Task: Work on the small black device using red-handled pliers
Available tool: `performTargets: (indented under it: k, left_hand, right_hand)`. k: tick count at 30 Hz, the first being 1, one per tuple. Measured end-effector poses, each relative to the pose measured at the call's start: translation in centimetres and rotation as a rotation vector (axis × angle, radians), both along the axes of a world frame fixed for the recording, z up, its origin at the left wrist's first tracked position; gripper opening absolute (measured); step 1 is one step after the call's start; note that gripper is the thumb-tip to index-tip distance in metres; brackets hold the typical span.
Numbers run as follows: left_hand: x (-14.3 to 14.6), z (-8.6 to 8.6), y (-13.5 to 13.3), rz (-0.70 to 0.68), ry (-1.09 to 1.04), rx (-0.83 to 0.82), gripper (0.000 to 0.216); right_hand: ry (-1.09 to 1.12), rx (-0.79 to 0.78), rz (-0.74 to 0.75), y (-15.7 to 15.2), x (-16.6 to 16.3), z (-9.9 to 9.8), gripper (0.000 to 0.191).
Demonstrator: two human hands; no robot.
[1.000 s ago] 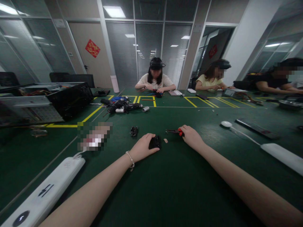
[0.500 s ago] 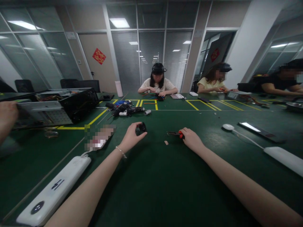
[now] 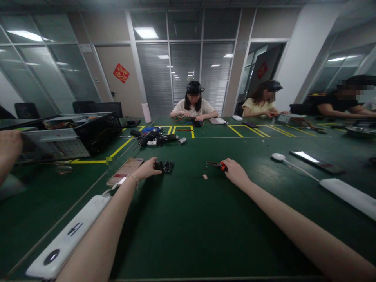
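My left hand (image 3: 146, 169) reaches forward over the green table (image 3: 188, 219). Its fingertips are closed on a small black part (image 3: 159, 165), which rests on the table. A second small black part (image 3: 168, 166) lies just to the right of it. My right hand (image 3: 236, 172) lies on the table with its fingers closed on the red handle of a small pair of pliers (image 3: 217, 165), whose jaws point left. A tiny beige piece (image 3: 205, 176) sits on the table between my hands.
A phone (image 3: 125, 171) lies left of my left hand, a white power strip (image 3: 67, 239) nearer me. An open computer case (image 3: 73, 131) and a heap of tools (image 3: 155, 137) stand beyond. A white adapter (image 3: 348, 194) lies right. Three people sit opposite; another person's hand (image 3: 8, 150) shows at left.
My left hand lifted the small black part from near the centre, carried it left and forward, and set it down beside the other black part. My right hand stayed on the pliers.
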State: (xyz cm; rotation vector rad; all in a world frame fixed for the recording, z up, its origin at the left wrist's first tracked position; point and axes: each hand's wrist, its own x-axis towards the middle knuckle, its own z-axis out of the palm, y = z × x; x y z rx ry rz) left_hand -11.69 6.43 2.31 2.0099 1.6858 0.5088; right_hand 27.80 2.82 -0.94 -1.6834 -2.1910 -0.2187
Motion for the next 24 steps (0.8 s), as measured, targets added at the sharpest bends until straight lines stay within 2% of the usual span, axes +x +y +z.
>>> performTargets:
  k: [7, 15, 24]
  left_hand:
    - [0.4, -0.7, 0.6, -0.055, -0.03, -0.048, 0.074]
    - [1.7, -1.2, 0.6, -0.109, -0.05, -0.003, 0.076]
    - [1.8, -1.6, 1.1, -0.14, -0.037, 0.022, 0.076]
  right_hand:
    - [0.019, -0.039, 0.021, 0.0, 0.2, 0.2, 0.034]
    - [0.031, -0.06, 0.019, 1.1, 0.1, 0.5, 0.03]
    - [0.046, -0.063, 0.017, 1.4, -0.1, 0.4, 0.033]
